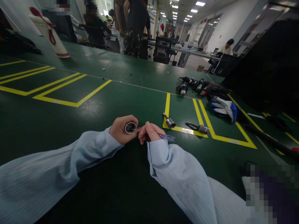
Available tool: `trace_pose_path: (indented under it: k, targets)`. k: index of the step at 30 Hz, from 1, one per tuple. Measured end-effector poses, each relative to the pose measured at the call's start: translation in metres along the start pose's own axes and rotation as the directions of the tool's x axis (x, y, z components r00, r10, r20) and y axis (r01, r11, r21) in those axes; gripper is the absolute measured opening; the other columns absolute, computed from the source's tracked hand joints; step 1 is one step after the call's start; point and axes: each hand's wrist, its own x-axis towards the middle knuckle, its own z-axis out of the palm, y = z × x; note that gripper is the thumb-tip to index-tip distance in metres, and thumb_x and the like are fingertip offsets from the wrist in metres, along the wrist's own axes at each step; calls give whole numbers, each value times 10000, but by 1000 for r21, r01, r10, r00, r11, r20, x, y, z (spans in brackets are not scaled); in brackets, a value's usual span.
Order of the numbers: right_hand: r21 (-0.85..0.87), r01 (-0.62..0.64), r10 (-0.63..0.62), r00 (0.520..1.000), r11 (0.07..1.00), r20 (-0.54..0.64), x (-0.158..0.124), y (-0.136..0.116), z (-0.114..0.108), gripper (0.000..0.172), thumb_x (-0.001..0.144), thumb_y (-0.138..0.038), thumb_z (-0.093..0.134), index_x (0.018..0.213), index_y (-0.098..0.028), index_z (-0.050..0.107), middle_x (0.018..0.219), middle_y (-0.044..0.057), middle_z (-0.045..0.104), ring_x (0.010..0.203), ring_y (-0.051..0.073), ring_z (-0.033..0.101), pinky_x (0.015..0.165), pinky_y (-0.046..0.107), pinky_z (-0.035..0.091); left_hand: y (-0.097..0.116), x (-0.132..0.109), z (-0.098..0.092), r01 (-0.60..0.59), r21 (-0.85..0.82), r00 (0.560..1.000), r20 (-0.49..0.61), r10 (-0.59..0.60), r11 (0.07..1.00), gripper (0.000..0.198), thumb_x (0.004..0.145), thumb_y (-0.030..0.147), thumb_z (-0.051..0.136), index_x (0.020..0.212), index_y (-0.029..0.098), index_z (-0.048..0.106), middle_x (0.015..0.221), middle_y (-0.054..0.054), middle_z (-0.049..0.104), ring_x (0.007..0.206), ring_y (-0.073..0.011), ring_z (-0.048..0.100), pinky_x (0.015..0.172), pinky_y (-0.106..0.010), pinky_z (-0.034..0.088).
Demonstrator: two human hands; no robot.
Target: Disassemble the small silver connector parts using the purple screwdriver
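Metal cup (landmark) (129, 128): round, bright rim, dark interior; held in the left hand above the desk, mouth turned toward the viewer.
Left hand (122, 130): grip closed, fingers wrapped around the metal cup; pale blue sleeve.
Slim tool (167, 137): translucent purple handle, thin metal shaft; lies right of the metal cup, shaft directed at its mouth; exact contact of the tip too small to tell.
Right hand (151, 132): just right of the metal cup; grip closed on the slim tool, thumb uppermost, handle projecting beyond the hand.
Desk (137, 96): dark green surface, extending beneath and beyond the metal cup, marked with yellow tape (57, 102) to both sides of it.
First cup-ended shaft (171, 123): metal, lying right of the metal cup, by the tape.
Second cup-ended shaft (202, 128): similar, farther right of the metal cup, partly over the tape.
Glove (224, 109): white and blue, well right of and beyond the metal cup.
Black and metal tools (183, 89): clustered beyond the metal cup, to its right.
Tumbler (51, 37): white, red cord, well apart, beyond the metal cup to its left.
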Motion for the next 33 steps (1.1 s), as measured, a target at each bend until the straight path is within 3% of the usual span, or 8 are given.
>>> trace_pose_path:
  k: [10,15,19,22,27,33]
  targets:
    - [96,-8,11,1000,995,-26,3,-2,-5,328,745,-412,536,544,-153,558,493,-20,576,354,66,478,364,198,337,6,3,-7,109,-199,992,86,-93,974,98,709,219,429,714,150,498,608,17,451,534,-93,413,480,-220,323]
    - [65,-24,27,999,998,-42,3,-3,-4,348,727,-429,529,520,-150,539,455,-24,552,337,63,466,352,197,322,3,4,-8,116,-174,992,62,-107,978,125,678,142,369,665,146,493,589,9,456,542,-100,425,495,-225,336]
    - [53,-44,50,993,998,-108,6,-5,-7,357,720,-437,512,502,-154,518,417,-33,529,316,60,457,345,193,307,-1,6,-10,101,-39,994,35,-99,994,138,680,124,353,672,152,488,605,3,480,566,-109,458,520,-226,368]
    - [-45,-66,57,980,997,-193,10,-9,-11,357,709,-447,511,497,-160,509,387,-41,509,305,58,440,341,192,306,-1,6,-10,12,193,996,80,-28,981,126,684,134,366,678,155,490,599,1,488,545,-113,454,525,-237,368]
    - [-153,-100,56,961,983,-270,15,-14,-13,368,674,-468,536,463,-168,497,335,-47,469,300,58,408,336,189,295,11,5,-8,-278,549,950,279,141,788,136,697,237,428,657,153,528,593,-20,517,522,-138,463,512,-273,327]
    - [-152,-105,63,964,983,-258,21,-13,-16,389,634,-477,555,393,-183,466,288,-62,407,285,63,382,332,199,287,23,7,-1,-393,682,912,376,165,617,228,725,344,445,632,159,539,616,-44,523,550,-158,470,514,-291,297]
